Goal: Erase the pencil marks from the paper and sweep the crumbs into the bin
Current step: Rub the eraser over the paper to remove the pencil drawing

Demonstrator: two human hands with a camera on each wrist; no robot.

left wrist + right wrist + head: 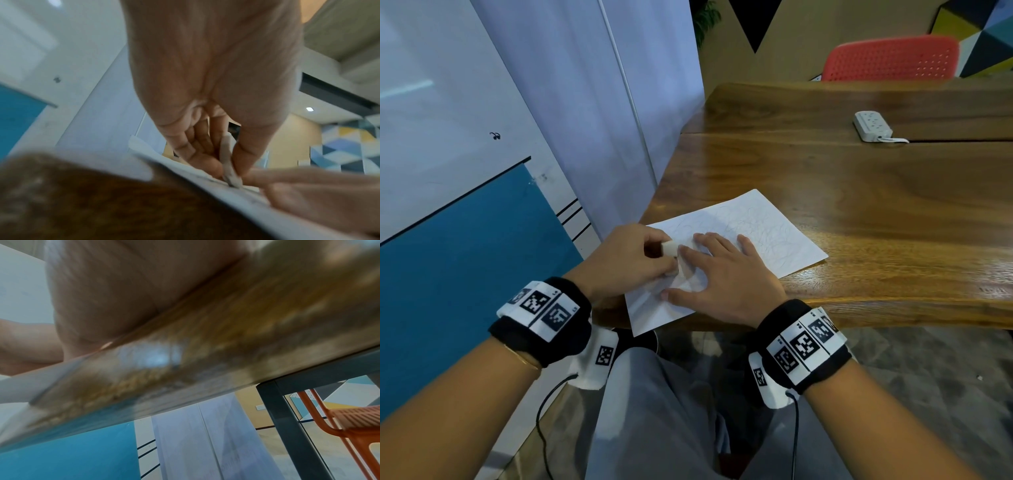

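Note:
A white sheet of paper (756,226) with faint pencil scribbles lies at the near left corner of the wooden table (876,205); its near corner overhangs the edge. My left hand (633,253) pinches a white eraser (669,247) and presses its tip onto the paper's left part. The left wrist view shows the eraser (228,162) held between thumb and fingers, its grey tip on the paper (205,173). My right hand (722,274) lies flat on the paper with fingers spread, just right of the eraser. The right wrist view shows only the palm (123,296) against the table edge (205,353).
A white power strip (871,126) lies at the far right of the table. A red chair (890,58) stands behind the table. A wall with a blue panel (465,257) is close on the left. No bin shows in any view.

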